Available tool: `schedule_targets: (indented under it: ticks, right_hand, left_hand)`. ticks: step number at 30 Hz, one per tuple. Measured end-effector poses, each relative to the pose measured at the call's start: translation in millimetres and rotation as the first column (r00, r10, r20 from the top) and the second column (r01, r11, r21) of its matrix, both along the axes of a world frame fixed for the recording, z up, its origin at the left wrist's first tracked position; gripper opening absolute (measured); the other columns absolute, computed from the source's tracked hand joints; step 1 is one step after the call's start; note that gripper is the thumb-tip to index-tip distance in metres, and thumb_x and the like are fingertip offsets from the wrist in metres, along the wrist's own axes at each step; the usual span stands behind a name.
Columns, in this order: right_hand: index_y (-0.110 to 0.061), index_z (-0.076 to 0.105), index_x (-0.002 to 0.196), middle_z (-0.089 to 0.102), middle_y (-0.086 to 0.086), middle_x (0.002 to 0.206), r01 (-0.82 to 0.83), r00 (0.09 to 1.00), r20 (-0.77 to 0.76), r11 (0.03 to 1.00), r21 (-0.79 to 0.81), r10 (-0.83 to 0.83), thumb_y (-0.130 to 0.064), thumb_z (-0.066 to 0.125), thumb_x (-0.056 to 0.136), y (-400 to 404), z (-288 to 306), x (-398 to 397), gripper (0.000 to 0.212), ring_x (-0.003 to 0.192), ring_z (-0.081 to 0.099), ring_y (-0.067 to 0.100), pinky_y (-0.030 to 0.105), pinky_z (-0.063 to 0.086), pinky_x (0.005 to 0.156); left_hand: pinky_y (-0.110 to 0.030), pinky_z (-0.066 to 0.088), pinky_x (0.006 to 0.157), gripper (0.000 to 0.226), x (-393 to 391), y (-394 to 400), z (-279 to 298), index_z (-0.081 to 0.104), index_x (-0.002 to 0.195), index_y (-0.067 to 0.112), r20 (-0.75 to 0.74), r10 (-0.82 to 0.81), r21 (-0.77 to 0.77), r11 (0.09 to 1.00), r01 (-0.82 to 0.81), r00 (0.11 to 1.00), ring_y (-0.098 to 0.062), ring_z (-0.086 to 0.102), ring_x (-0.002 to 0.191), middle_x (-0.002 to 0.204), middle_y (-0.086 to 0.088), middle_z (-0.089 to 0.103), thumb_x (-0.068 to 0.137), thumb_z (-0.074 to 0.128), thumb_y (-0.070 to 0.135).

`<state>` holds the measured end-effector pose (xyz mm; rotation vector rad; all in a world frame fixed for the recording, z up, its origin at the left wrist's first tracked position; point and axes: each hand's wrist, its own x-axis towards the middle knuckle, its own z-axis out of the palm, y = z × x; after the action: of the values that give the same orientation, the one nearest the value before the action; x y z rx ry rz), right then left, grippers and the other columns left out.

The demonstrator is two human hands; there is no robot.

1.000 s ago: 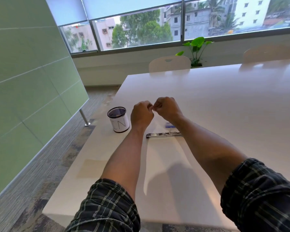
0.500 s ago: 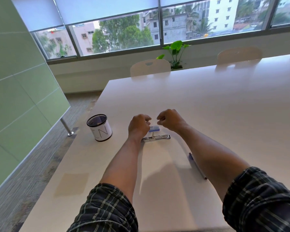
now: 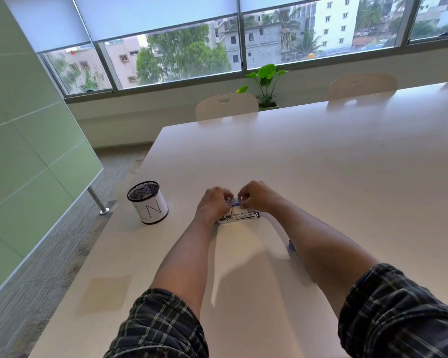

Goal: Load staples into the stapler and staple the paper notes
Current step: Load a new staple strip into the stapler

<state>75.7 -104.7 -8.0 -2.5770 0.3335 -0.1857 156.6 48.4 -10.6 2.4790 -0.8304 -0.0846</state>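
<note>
Head view: the stapler (image 3: 239, 216) lies opened flat on the bench (image 3: 321, 177), long axis left-right, just nearer than both hands. The left hand (image 3: 214, 204) and right hand (image 3: 256, 196) together pinch a small blue-edged staple box (image 3: 235, 201) directly above it, equally near.

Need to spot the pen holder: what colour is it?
Black mesh cup wrapped in white paper with black lettering, in the head view.

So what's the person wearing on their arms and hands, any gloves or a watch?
No gloves or watch show. The left hand and right hand are bare, forearms uncovered. Dark plaid sleeves with pale check lines are pushed up near the elbows: left sleeve, right sleeve.
</note>
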Motion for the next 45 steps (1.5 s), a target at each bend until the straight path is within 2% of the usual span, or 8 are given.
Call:
schedule_targets:
  ticks: [6, 13, 19, 26, 32, 35, 38, 45]
  right_hand:
    - [-0.011, 0.074, 0.122, 0.074, 0.005, 0.111, -0.008, 1.000, 0.024, 1.000, 0.015, 0.008, -0.014, 0.084, 0.083, -1, -1, -1, 0.041, 0.100, 0.065, 0.019, 0.035, 0.057, 0.093]
    - [-0.011, 0.081, 0.105, 0.077, 0.002, 0.095, 0.012, 0.999, 0.046, 0.998, 0.058, -0.014, -0.012, 0.088, 0.079, -8, 1, -4, 0.027, 0.087, 0.071, 0.016, 0.033, 0.061, 0.084]
    - [-0.010, 0.082, 0.100, 0.078, 0.003, 0.086, 0.025, 0.996, 0.083, 0.988, 0.151, -0.038, -0.007, 0.090, 0.076, -16, 2, -5, 0.026, 0.073, 0.066, 0.010, 0.021, 0.051, 0.071]
    - [-0.008, 0.080, 0.103, 0.079, 0.008, 0.088, 0.028, 0.995, 0.086, 0.952, 0.304, -0.056, -0.003, 0.084, 0.081, -23, -4, -3, 0.023, 0.079, 0.073, 0.020, 0.036, 0.061, 0.087]
    - [0.001, 0.077, 0.108, 0.078, 0.016, 0.089, 0.017, 0.992, 0.110, 0.916, 0.402, -0.067, 0.001, 0.078, 0.086, -19, -3, -1, 0.022, 0.077, 0.075, 0.022, 0.033, 0.065, 0.080]
    - [-0.001, 0.076, 0.107, 0.078, 0.016, 0.090, 0.031, 0.987, 0.129, 0.896, 0.443, -0.097, 0.003, 0.073, 0.088, -16, 0, -2, 0.020, 0.078, 0.076, 0.021, 0.023, 0.063, 0.071]
    - [-0.007, 0.073, 0.102, 0.078, 0.013, 0.087, 0.039, 0.979, 0.157, 0.879, 0.474, -0.128, 0.003, 0.074, 0.087, -14, 2, -4, 0.019, 0.073, 0.075, 0.017, 0.022, 0.061, 0.066]
    - [-0.009, 0.078, 0.084, 0.079, 0.014, 0.085, 0.066, 0.982, 0.132, 0.896, 0.440, -0.137, 0.004, 0.070, 0.087, -11, 2, -2, 0.015, 0.076, 0.077, 0.020, 0.025, 0.064, 0.071]
  left_hand:
    - [-0.031, 0.056, 0.085, 0.027, -1, -3, 4, 0.078, 0.110, 0.016, 0.040, -0.028, 0.019, 0.999, 0.027, 0.999, -0.020, 0.068, 0.099, 0.110, -0.006, 0.075, 0.086, 0.071, 0.006]
    - [-0.026, 0.050, 0.076, 0.022, 1, 0, 8, 0.078, 0.101, 0.020, 0.030, -0.031, 0.018, 0.999, 0.030, 0.999, -0.017, 0.066, 0.091, 0.103, -0.001, 0.074, 0.085, 0.073, 0.006]
    - [-0.027, 0.051, 0.078, 0.023, 4, 9, 9, 0.077, 0.100, 0.024, 0.018, -0.028, -0.010, 1.000, 0.028, 0.999, -0.017, 0.067, 0.093, 0.104, 0.001, 0.074, 0.084, 0.074, 0.007]
    - [-0.033, 0.057, 0.089, 0.024, 9, 19, 10, 0.077, 0.101, 0.021, 0.034, -0.004, -0.016, 1.000, 0.005, 0.999, -0.019, 0.067, 0.095, 0.105, -0.001, 0.073, 0.083, 0.075, 0.006]
    - [-0.033, 0.057, 0.086, 0.025, 9, 21, 11, 0.076, 0.102, 0.019, 0.060, -0.009, -0.028, 1.000, 0.011, 0.998, -0.020, 0.068, 0.093, 0.105, -0.002, 0.072, 0.082, 0.076, 0.004]
    - [-0.032, 0.057, 0.085, 0.026, 9, 21, 12, 0.075, 0.101, 0.018, 0.065, -0.009, -0.057, 0.998, 0.013, 0.998, -0.020, 0.068, 0.091, 0.105, -0.003, 0.072, 0.081, 0.077, 0.002]
    - [-0.031, 0.056, 0.081, 0.026, 10, 21, 11, 0.074, 0.102, 0.019, 0.074, -0.006, -0.078, 0.997, 0.012, 0.997, -0.019, 0.068, 0.090, 0.104, -0.001, 0.071, 0.081, 0.079, 0.003]
    - [-0.034, 0.058, 0.086, 0.026, 11, 21, 9, 0.075, 0.105, 0.014, 0.063, -0.011, -0.089, 0.996, 0.017, 0.998, -0.021, 0.069, 0.092, 0.107, -0.004, 0.070, 0.081, 0.079, 0.002]
